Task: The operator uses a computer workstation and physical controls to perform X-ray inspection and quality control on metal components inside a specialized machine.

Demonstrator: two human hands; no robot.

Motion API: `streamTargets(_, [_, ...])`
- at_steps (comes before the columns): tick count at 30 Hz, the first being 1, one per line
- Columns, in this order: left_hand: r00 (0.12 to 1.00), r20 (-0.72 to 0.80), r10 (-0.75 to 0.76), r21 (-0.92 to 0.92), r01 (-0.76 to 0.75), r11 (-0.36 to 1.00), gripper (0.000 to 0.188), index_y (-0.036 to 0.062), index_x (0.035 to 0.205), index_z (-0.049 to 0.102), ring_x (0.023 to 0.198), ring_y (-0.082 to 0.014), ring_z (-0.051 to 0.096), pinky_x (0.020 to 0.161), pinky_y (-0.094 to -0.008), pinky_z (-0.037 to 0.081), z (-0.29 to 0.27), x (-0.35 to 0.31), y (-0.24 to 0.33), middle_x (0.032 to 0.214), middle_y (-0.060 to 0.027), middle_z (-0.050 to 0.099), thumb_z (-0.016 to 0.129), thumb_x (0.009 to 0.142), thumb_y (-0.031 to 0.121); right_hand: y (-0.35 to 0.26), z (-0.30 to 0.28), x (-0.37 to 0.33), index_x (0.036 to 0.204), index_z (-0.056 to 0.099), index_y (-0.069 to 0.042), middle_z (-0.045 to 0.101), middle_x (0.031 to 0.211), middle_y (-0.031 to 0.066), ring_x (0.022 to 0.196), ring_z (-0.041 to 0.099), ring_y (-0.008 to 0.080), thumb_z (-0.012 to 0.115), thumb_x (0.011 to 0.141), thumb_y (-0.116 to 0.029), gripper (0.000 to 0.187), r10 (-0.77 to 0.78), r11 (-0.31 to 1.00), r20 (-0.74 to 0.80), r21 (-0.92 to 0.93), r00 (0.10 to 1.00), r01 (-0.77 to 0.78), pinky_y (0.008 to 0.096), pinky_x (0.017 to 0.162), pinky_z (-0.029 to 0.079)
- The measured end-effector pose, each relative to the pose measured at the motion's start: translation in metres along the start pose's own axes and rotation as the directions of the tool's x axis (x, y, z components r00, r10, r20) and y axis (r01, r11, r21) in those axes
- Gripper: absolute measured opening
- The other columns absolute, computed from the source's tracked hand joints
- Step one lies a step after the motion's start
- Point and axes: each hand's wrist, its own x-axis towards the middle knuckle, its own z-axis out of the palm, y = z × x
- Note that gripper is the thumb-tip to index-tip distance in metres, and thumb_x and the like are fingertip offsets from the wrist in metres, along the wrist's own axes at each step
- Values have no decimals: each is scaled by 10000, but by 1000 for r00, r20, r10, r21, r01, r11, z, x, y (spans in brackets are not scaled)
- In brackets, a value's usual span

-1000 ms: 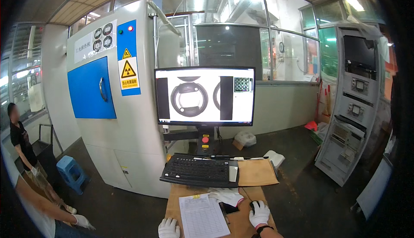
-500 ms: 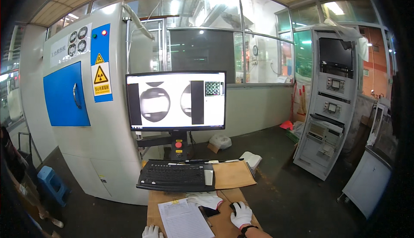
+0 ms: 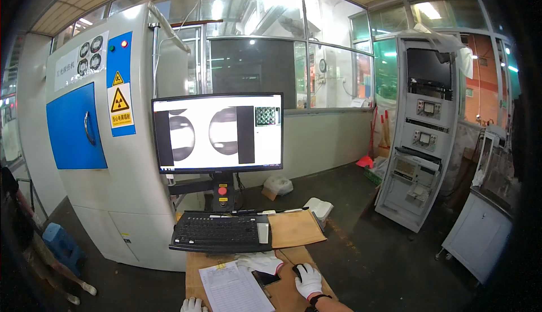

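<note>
My right hand [image 3: 309,281], in a white knit glove with a dark band at the wrist, rests over a black computer mouse [image 3: 297,270] on the brown desk top [image 3: 293,254]. My left hand [image 3: 193,304], gloved likewise, lies at the desk's near left edge, cut off by the lower border; its visible fingers are laid out and hold nothing. Between the hands sit a printed form sheet [image 3: 236,290], a loose white glove [image 3: 263,262] and a dark flat object [image 3: 267,278] partly under the glove. Ahead, the monitor [image 3: 219,134] displays grey round shapes with bright bands.
A black keyboard [image 3: 217,232] and a brown envelope [image 3: 296,227] sit on a raised shelf. Behind stand a large cabinet [image 3: 144,221] with a blue door [image 3: 76,125], a red button [image 3: 222,191] and an equipment rack [image 3: 403,199]. A person's legs [image 3: 51,261] show beside a blue stool [image 3: 61,247].
On the monitor the round shapes have shifted left, and the second one now shows almost whole. The whole view has turned slightly right. Both hands keep their places; the person's legs at left show more.
</note>
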Motion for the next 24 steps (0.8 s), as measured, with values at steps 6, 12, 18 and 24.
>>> streamTargets(6, [1000,0,-3,3,3,1000,396,93,1258,689,1318,-356,558,1146,-478,413,1,-1,-2,1367,-136,661,643,913,281,-2,-2,-1,1382,559,-160,556,1402,164,1197,557,420,699,870,-314,553,-13,1000,-6,16,1000,13,546,1043,447])
streamTargets(12, [1000,1,-17,-11,17,1000,401,94,1260,690,1314,-359,561,1143,-478,415,-2,1,1,1360,-135,665,653,905,277,0,0,0,1385,557,-164,557,1401,165,1199,558,418,701,870,-315,555,-28,1000,-11,2,1000,28,543,1042,450])
streamTargets(18, [1000,2,-18,-4,18,1000,414,93,1270,685,1308,-372,564,1138,-485,418,-1,0,1,1363,-133,665,657,900,277,1,0,0,1391,555,-167,550,1410,173,1200,557,425,698,875,-314,554,-19,1000,4,13,1000,19,544,1035,454])
streamTargets(24, [1000,-4,-14,-6,14,1000,419,90,1274,683,1306,-378,563,1139,-488,418,-2,-3,0,1364,-138,662,656,898,275,-1,-1,-1,1392,556,-171,541,1417,180,1198,559,428,695,879,-312,549,-21,1000,8,11,1000,21,543,1032,454])
